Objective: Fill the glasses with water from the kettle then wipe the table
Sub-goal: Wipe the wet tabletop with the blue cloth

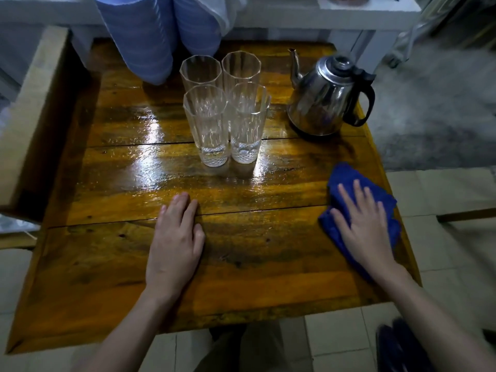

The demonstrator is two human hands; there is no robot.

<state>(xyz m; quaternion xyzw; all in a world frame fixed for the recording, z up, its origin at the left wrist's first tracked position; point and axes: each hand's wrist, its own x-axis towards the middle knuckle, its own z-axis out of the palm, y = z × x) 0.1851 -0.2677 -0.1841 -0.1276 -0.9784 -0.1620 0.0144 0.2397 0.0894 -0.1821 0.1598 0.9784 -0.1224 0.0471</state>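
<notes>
Several tall clear glasses (pixel 214 124) stand grouped at the middle back of the wooden table (pixel 107 264); whether they hold water is hard to tell. A steel kettle (pixel 324 100) with a black handle stands at the back right, spout pointing away. My right hand (pixel 359 224) lies flat with fingers spread on a blue cloth (pixel 346 178) near the table's right edge. My left hand (pixel 177 242) rests flat on the bare wood at the front middle, holding nothing.
The tabletop shines wet around the glasses. A person in blue striped trousers (pixel 145 36) stands at the far edge. A wooden bench or frame (pixel 29 116) runs along the left side. Tiled floor lies in front and to the right.
</notes>
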